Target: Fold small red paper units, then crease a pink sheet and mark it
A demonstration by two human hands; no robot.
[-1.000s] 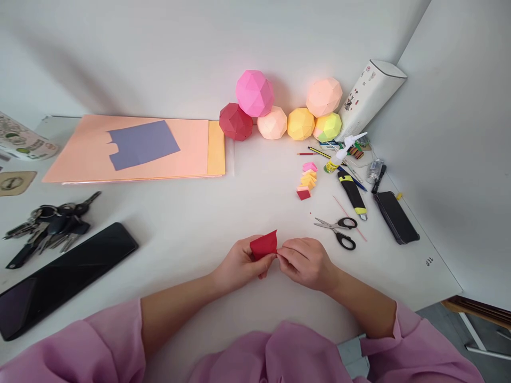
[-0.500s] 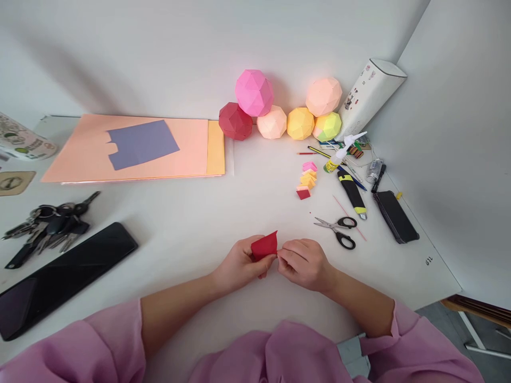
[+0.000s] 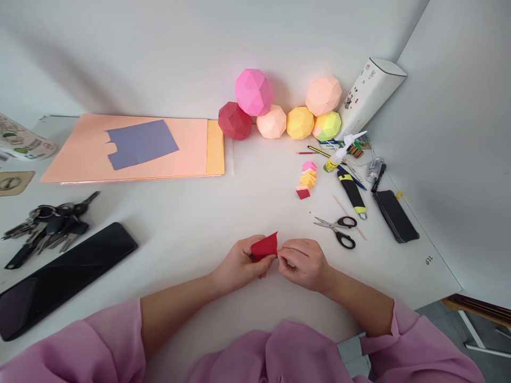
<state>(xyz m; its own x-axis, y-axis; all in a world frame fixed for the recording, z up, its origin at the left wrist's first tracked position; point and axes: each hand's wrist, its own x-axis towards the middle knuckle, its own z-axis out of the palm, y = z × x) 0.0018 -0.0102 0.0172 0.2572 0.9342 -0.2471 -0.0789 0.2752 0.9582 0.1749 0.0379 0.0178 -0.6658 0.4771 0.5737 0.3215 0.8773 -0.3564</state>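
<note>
A small piece of red paper (image 3: 264, 247) is pinched between the thumb and fingers of my left hand (image 3: 242, 261), over the front middle of the desk. My right hand (image 3: 304, 264) is closed in a pinch at the paper's lower right corner, its fingertips touching the edge. Beyond my right hand lie black-handled scissors (image 3: 337, 230), their blades pointing left. Small folded paper pieces (image 3: 306, 180) in pink, yellow, peach and red sit in a column farther back.
Faceted paper balls (image 3: 254, 92) stand stacked against the back wall. Peach and yellow sheets (image 3: 159, 165) lie back left under a purple piece. Keys (image 3: 51, 223) and a large black phone (image 3: 72, 279) are at left. A glue bottle (image 3: 337, 158), a cutter (image 3: 352, 193) and a black case (image 3: 396, 216) lie right.
Almost nothing differs. The fingers of my right hand have shifted slightly at the paper's corner, while my left hand keeps the red paper in the same place.
</note>
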